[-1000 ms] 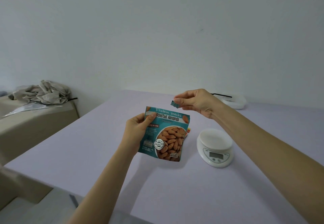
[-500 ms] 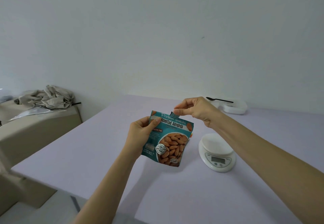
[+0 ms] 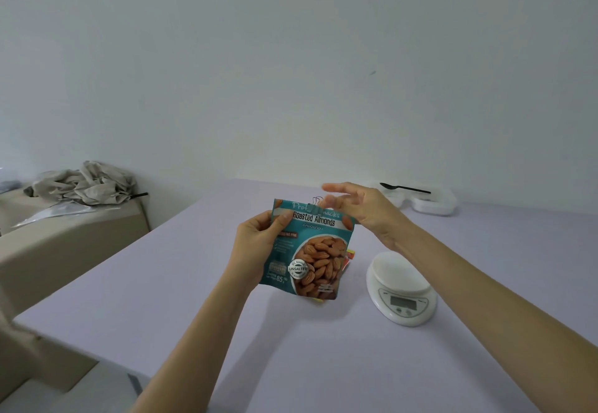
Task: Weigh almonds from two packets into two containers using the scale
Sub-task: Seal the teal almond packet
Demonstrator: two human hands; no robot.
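My left hand (image 3: 259, 244) holds a teal packet of roasted almonds (image 3: 310, 251) upright above the lilac table (image 3: 161, 299). A small binder clip (image 3: 315, 205) sits on the packet's top edge. Just right of the clip hovers my right hand (image 3: 362, 210), blurred, fingers spread, nothing in it. An orange-yellow edge of a second packet (image 3: 350, 255) peeks out behind the teal one; I cannot tell whether it is held too. The white kitchen scale (image 3: 401, 286) stands on the table to the right, its platform bare. White containers (image 3: 433, 204) lie at the back right.
A black spoon (image 3: 404, 189) rests across the white containers by the wall. Left of the table a beige box (image 3: 64, 238) carries crumpled grey cloth (image 3: 84, 183). The table's near-left edge (image 3: 81, 351) drops to the floor.
My right hand brought the small clip down from above, set it on the packet's top edge and opened its fingers. The packet stayed in my left hand, now nearer the camera.
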